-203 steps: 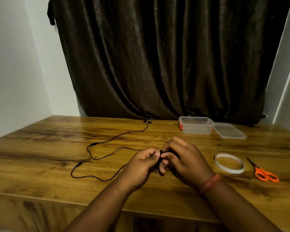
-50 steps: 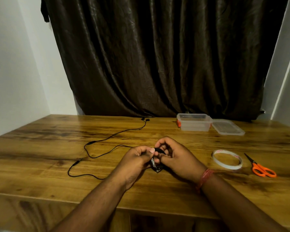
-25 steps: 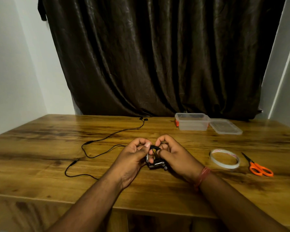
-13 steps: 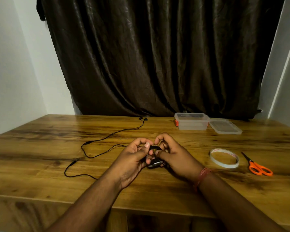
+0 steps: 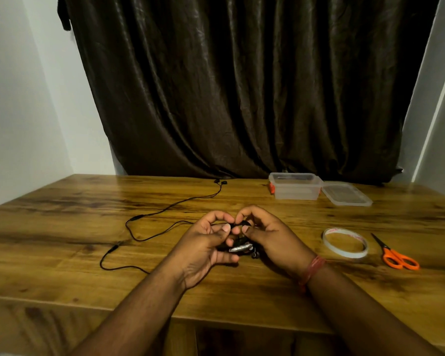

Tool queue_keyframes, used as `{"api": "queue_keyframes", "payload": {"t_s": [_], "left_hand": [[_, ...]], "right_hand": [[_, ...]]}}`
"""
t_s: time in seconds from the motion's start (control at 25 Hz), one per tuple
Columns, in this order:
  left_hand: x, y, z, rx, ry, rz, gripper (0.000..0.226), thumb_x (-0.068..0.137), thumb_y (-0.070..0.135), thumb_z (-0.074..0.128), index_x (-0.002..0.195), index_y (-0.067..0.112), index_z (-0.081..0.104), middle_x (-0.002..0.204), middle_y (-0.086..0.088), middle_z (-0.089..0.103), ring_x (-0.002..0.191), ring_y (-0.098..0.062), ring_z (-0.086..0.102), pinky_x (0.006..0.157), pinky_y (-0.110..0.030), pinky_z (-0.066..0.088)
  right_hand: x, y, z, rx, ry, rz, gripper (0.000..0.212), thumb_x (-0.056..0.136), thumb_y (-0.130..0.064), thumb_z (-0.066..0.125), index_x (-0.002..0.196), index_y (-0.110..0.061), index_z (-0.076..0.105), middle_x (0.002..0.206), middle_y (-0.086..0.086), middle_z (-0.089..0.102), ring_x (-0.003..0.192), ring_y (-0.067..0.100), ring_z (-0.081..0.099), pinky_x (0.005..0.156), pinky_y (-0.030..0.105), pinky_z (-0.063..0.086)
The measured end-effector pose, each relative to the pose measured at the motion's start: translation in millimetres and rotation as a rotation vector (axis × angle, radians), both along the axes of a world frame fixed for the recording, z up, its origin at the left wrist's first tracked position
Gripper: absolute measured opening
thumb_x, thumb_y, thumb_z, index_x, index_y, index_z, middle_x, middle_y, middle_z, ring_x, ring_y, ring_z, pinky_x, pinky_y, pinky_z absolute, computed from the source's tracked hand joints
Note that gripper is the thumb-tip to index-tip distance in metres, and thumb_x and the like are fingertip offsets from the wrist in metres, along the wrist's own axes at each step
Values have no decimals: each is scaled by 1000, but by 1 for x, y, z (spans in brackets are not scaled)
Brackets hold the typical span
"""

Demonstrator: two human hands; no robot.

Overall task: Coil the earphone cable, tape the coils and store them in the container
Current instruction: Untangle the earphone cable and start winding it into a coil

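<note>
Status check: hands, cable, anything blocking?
Left hand and right hand both pinch the coil. Rest of cable loose on table. Tape roll, open container untouched. Nothing blocking.

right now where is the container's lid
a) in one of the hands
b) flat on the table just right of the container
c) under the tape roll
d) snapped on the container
b: the clear lid lies flat on the table just right of the open container, apart from the tape roll, while both hands work the coiled cable.
</note>
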State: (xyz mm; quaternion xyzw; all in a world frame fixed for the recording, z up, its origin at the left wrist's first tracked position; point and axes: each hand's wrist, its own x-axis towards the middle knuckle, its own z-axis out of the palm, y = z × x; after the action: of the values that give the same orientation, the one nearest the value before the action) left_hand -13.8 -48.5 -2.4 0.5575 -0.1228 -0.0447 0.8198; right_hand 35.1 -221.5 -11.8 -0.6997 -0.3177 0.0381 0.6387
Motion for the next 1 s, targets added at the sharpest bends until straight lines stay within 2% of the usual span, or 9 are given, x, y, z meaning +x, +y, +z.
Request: {"api": "queue_keyframes", "payload": {"t_s": [0.2,0.32,0.4,0.52,0.56,0.64,0.72,0.84,1.0], "left_hand": [[0,3,0,-90,25,-36,24,83,0,55,106,4,63,86,-11,66,65,-14,58,49,-27,55],[2,4,-1,-88,25,-37,26,85,-3,52,106,3,67,86,-11,68,64,-12,57,48,-22,47],[2,4,-1,-53,21,-31,25,86,-4,53,104,4,68,84,-10,67,62,-11,54,46,-20,42],[2,4,-3,20,16,-27,27,94,-7,47,110,7,63,82,-9,65,60,-9,50,43,-19,37],[2,4,-3,30,22,-25,27,95,-7,46,112,8,61,81,-9,64,59,-9,50,43,-19,37],[1,4,-3,48,43,-4,26,97,-5,46,116,9,57,78,-8,62,58,-10,49,41,-21,37],[1,3,-4,85,47,43,25,97,-4,47,118,8,54,75,-7,61,57,-10,50,39,-22,39],[0,1,-6,152,27,102,20,98,-6,45,113,6,52,75,-8,60,56,-11,52,39,-23,40],[0,0,-7,196,8,108,16,98,-5,46,109,6,52,83,-9,64,61,-14,59,42,-27,48]], "right_hand": [[-3,-1,3,46,-25,-47,19,94,-10,56,99,-25,66,84,4,59,77,20,54,67,37,43],[-4,-1,4,61,-36,-50,17,94,-8,58,100,-23,65,84,13,61,77,22,55,68,37,42],[-5,-2,3,-2,-78,-59,19,94,-9,60,102,-26,62,84,20,60,73,22,54,66,36,40],[-6,-5,3,-134,-137,-59,27,94,-16,62,110,-37,57,79,1,59,64,11,54,56,32,43],[-7,-5,3,-137,-120,-47,27,94,-17,63,111,-38,58,80,-2,61,67,12,58,57,34,48],[-8,-5,3,-131,-83,-41,23,93,-19,64,108,-36,62,92,0,70,83,19,68,73,45,58],[-7,-4,1,-122,-48,-37,18,93,-18,64,108,-28,65,101,10,72,98,34,68,88,60,52],[-5,-5,-1,-138,-36,-37,14,94,-19,63,108,-21,64,101,21,69,100,45,64,89,65,48],[-4,-5,0,-177,-97,-117,10,95,-19,61,98,-27,67,92,13,71,92,39,66,84,61,51]]}}
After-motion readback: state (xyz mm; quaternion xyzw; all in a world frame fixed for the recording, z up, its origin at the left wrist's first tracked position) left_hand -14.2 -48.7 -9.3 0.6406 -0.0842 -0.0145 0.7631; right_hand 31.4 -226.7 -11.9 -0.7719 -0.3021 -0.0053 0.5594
